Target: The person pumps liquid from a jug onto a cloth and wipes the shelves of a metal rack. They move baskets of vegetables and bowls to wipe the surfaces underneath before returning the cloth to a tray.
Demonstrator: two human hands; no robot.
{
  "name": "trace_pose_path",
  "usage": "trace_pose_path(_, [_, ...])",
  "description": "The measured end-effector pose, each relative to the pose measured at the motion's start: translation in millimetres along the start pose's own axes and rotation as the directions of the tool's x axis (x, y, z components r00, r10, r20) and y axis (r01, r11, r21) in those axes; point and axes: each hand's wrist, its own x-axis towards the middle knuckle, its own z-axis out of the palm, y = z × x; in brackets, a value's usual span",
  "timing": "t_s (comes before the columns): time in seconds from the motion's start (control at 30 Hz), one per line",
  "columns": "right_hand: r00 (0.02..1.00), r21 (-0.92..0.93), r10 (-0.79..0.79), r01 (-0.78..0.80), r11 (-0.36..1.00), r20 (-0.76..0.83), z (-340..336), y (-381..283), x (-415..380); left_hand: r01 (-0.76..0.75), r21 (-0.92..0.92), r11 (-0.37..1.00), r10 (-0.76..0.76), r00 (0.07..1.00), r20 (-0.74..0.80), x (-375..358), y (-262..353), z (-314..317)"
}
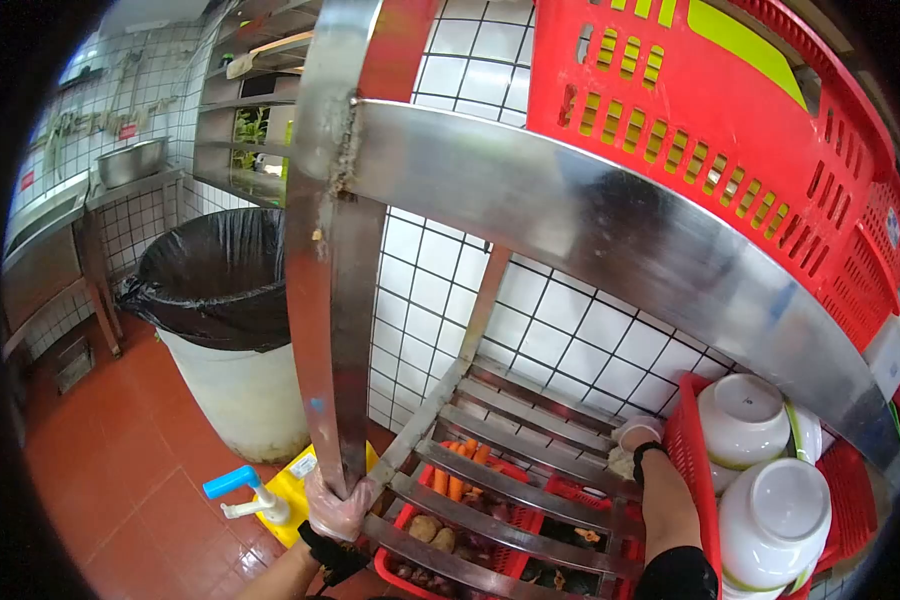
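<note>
My left hand [338,507], in a clear plastic glove, is wrapped round the foot of a steel shelf post [335,400]. With the arm stretched to the back of the slatted metal shelf [530,490], my right hand [640,436] is also gloved and presses a pale, crumpled cloth [621,462] against the slats near the tiled wall. Part of its fingers is hidden. Close beside my right forearm stands a red basket [703,470] holding white bowls [775,510] turned upside down.
Below the slats sit red baskets with carrots [460,470] and potatoes [430,532]. A yellow container with a blue-topped pump [245,490] stands left of the post. Behind it is a white bin [235,390] lined with black plastic. A large red crate [710,110] rests on the upper shelf.
</note>
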Motion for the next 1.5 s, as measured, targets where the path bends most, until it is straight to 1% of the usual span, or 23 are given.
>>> trace_pose_path(0.13, [0.996, -0.063, -0.068, 0.064, 0.996, -0.050, 31.3, 8.0, 32.4, -0.046, -0.034, 0.998, 0.045, 0.998, -0.034, 0.7, 4.6, 4.6])
trace_pose_path(0.23, [0.962, -0.048, -0.272, 0.271, 0.961, -0.031, 18.0, 7.0, 16.4, -0.179, 0.126, 0.976, 0.187, 0.981, -0.057, 3.4, 16.1, 5.0])
trace_pose_path(0.3, [0.956, 0.167, -0.270, 0.249, 0.954, 0.119, -23.7, -3.5, -29.6, -0.067, 0.046, 0.997, 0.068, 0.998, -0.008, -1.3, 5.2, 0.7])
trace_pose_path(0.33, [0.923, 0.002, -0.384, 0.384, 0.923, -0.001, 9.1, -4.0, 0.4, -0.035, 0.016, 0.999, 0.035, 0.999, 0.009, 0.0, 8.5, 1.7])
trace_pose_path(0.47, [0.954, 0.139, -0.270, 0.287, 0.948, -0.130, -28.8, -19.5, -74.5, -0.063, 0.096, 0.993, 0.066, 0.997, -0.025, 0.6, -1.4, -1.2])
trace_pose_path(0.5, [0.906, 0.118, -0.303, 0.349, 0.930, -0.295, -21.4, -20.7, -78.3, -0.076, 0.115, 0.990, 0.083, 0.995, -0.050, -1.2, -4.2, 1.4])
trace_pose_path(0.53, [0.918, 0.150, -0.256, 0.312, 0.938, -0.303, -39.3, -27.2, -101.2, -0.013, 0.048, 0.999, 0.015, 0.999, -0.040, -0.2, -20.7, 1.1])
trace_pose_path(0.57, [0.919, 0.207, -0.248, 0.319, 0.925, -0.307, -44.4, -31.5, -114.2, -0.091, 0.228, 0.969, 0.109, 0.992, -0.069, -1.2, -30.5, 0.4])
trace_pose_path(0.67, [0.917, 0.271, -0.258, 0.343, 0.899, -0.304, -99.1, -43.0, -192.9, -0.111, 0.121, 0.986, 0.118, 0.992, -0.051, 1.0, -12.1, 5.7])
trace_pose_path(0.7, [0.857, 0.175, -0.271, 0.377, 0.909, -0.438, -72.6, -49.7, -177.2, -0.074, 0.058, 0.996, 0.076, 0.996, -0.036, 3.7, -21.7, 4.7])
trace_pose_path(0.77, [0.659, 0.166, -0.329, 0.572, 0.803, -0.677, -95.5, -47.4, -244.0, 0.070, -0.157, 0.985, -0.053, 0.992, 0.111, 5.2, -15.8, 1.6])
trace_pose_path(0.83, [0.533, 0.115, -0.353, 0.658, 0.744, -0.769, -95.1, -48.3, -284.7, -0.003, -0.142, 0.990, 0.016, 0.996, 0.086, 8.5, -30.3, 2.7])
trace_pose_path(0.97, [0.589, 0.124, -0.380, 0.639, 0.759, -0.714, -86.0, -22.5, -389.9, -0.006, -0.100, 0.995, 0.018, 0.993, 0.120, 12.0, -31.9, 0.4])
trace_pose_path(1.0, [0.555, 0.066, -0.402, 0.641, 0.765, -0.729, -76.8, -9.3, -413.8, 0.014, -0.136, 0.991, 0.004, 0.992, 0.127, 12.3, -32.4, 1.0])
trace_pose_path(1.1, [0.640, 0.126, -0.427, 0.635, 0.762, -0.639, -44.8, 30.3, -488.9, 0.065, -0.221, 0.973, -0.029, 0.986, 0.162, 21.7, -64.7, 1.8])
trace_pose_path(1.13, [0.670, 0.144, -0.427, 0.621, 0.770, -0.607, -23.4, 43.2, -510.5, -0.042, -0.161, 0.986, 0.062, 0.991, 0.118, 22.2, -60.3, 4.0])
trace_pose_path(1.2, [0.776, 0.234, -0.299, 0.490, 0.840, -0.555, 1.4, 66.1, -567.7, -0.107, -0.128, 0.986, 0.122, 0.985, 0.119, 25.8, -64.9, 3.3])
trace_pose_path(1.23, [0.829, 0.312, -0.237, 0.432, 0.846, -0.506, 19.0, 78.0, -589.3, 0.056, -0.197, 0.979, -0.015, 0.979, 0.203, 26.0, -60.2, 0.0])
trace_pose_path(1.27, [0.871, 0.402, -0.146, 0.358, 0.843, -0.469, 53.5, 91.9, -606.5, 0.017, -0.153, 0.988, 0.013, 0.982, 0.188, 29.0, -60.8, 0.9])
trace_pose_path(1.33, [0.973, 0.468, 0.066, 0.048, 0.882, -0.222, 105.1, 125.5, -641.7, -0.022, -0.116, 0.993, 0.040, 0.987, 0.155, 25.0, -50.2, 7.6])
trace_pose_path(1.4, [0.955, 0.415, 0.295, -0.271, 0.869, 0.005, 139.5, 147.9, -674.4, -0.043, -0.111, 0.993, 0.057, 0.991, 0.123, 19.2, -28.8, 7.3])
trace_pose_path(1.43, [0.924, 0.418, 0.380, -0.359, 0.835, 0.035, 163.4, 157.6, -689.2, -0.021, -0.108, 0.994, 0.035, 0.991, 0.127, 19.0, -28.6, 3.1])
trace_pose_path(1.5, [0.816, 0.510, 0.563, -0.543, 0.667, 0.133, 238.8, 183.6, -707.2, 0.020, -0.116, 0.993, -0.005, 0.992, 0.127, 18.2, -26.7, 7.5])
